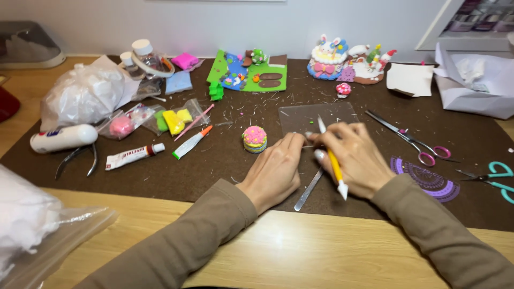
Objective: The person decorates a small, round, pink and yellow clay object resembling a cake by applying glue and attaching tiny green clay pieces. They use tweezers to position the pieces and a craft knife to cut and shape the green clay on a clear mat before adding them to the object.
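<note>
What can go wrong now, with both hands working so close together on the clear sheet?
1. The right hand holds a yellow pointed tool close to the left hand; a slip might poke a finger.
2. A metal spatula lies under the hands; it might get nudged.
3. The small pink clay cake sits beside the left hand and could get bumped.

White wall, light wooden table, dark brown mat, even indoor light

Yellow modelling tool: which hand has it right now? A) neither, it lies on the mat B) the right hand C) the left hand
B: the yellow modelling tool runs through the fingers of the right hand, while the left hand rests beside it on the brown mat.
</note>
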